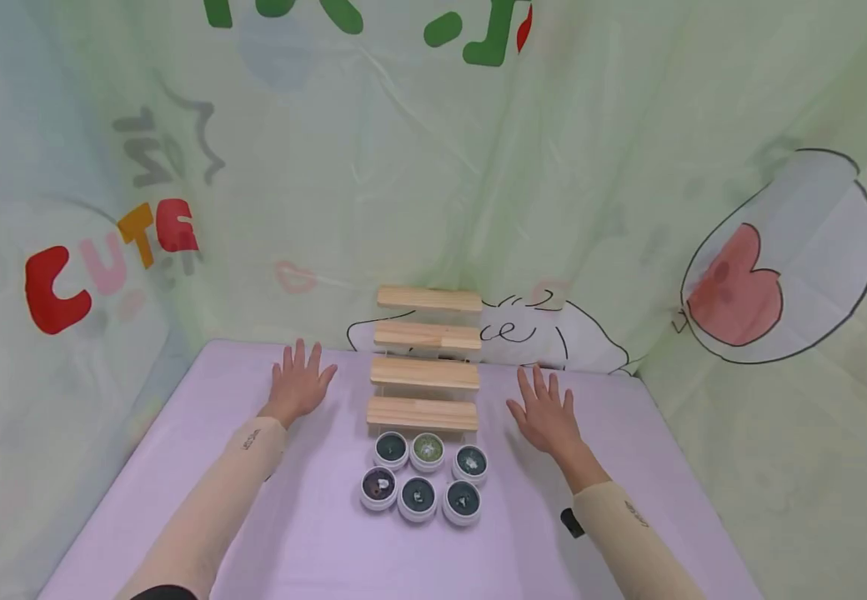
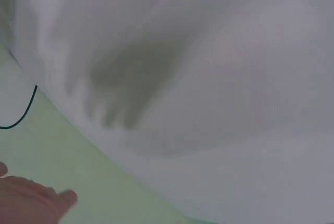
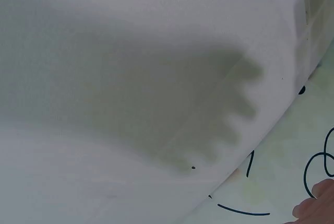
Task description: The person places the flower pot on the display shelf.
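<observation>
My left hand (image 1: 300, 387) is held out over the left part of the table, fingers straight and spread, holding nothing. On the other side my right hand (image 1: 548, 415) is likewise stretched out with spread fingers and nothing in it. Between the hands stands a tiered rack of light wooden slats (image 1: 424, 374) on clear supports. Just in front of it sit several small round white jars in two rows: a jar with green contents (image 1: 428, 448) at the back, the others dark, such as the front right jar (image 1: 463, 500). Only part of each hand shows in its wrist view.
A lilac cloth covers the table (image 1: 328, 542). Pale printed curtains (image 1: 418, 167) hang behind and at both sides, close to the table's far edge. In the wrist views, hand shadows fall on the cloth (image 2: 250, 172).
</observation>
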A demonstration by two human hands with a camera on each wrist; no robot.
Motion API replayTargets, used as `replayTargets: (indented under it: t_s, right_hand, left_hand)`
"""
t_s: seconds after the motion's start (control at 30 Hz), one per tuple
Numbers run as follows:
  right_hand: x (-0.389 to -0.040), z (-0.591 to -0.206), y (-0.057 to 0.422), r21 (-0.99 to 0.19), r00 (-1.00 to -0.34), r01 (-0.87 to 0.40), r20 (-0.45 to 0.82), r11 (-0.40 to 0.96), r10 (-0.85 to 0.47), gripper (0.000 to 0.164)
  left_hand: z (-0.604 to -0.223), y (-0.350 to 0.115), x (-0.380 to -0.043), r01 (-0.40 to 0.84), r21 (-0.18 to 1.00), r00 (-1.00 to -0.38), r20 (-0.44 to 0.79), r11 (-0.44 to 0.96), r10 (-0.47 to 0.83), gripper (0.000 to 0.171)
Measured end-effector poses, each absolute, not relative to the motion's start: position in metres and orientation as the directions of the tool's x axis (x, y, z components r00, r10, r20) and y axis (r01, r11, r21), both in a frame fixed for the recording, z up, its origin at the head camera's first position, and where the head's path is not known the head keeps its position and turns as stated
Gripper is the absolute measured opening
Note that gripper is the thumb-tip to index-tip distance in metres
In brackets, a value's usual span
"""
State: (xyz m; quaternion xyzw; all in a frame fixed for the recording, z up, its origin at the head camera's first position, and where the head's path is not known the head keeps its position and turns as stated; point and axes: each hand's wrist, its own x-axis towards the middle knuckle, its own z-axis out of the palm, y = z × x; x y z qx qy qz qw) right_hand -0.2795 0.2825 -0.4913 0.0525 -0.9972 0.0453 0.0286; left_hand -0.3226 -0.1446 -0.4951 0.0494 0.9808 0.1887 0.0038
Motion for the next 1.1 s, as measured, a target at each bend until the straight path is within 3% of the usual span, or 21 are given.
replayTargets:
  t_s: [0.2, 0.43, 0.63, 0.9, 1.1]
  right_hand:
    - [-0.276, -0.494, 0.283, -0.115, -0.993, -0.114, 0.054, 0.987, -0.109, 0.069]
    - [-0.264, -0.502, 0.28, -0.144, -0.992, -0.122, 0.042, 0.982, -0.117, 0.068]
    - [-0.243, -0.515, 0.275, -0.215, -0.989, -0.147, 0.044, 0.965, -0.14, 0.067]
    - [-0.205, -0.543, 0.257, -0.582, -0.991, -0.129, 0.04, 0.803, -0.129, 0.073]
    - [-0.188, -0.554, 0.248, -0.704, -0.983, -0.185, 0.122, 0.686, -0.14, 0.073]
  left_hand:
    - [-0.488, -0.12, -0.316, 0.193, 0.645, -0.981, 0.141, 0.739, 0.132, 0.06]
    - [-0.487, -0.09, -0.316, 0.287, 0.801, -0.958, 0.228, 0.526, 0.174, 0.054]
    - [-0.49, -0.081, -0.323, 0.271, 0.854, -0.958, 0.193, 0.444, 0.212, 0.06]
    - [-0.493, -0.084, -0.326, 0.296, 0.855, -0.947, 0.207, 0.425, 0.244, 0.057]
    - [-0.487, -0.089, -0.325, 0.316, 0.843, -0.937, 0.204, 0.435, 0.285, 0.06]
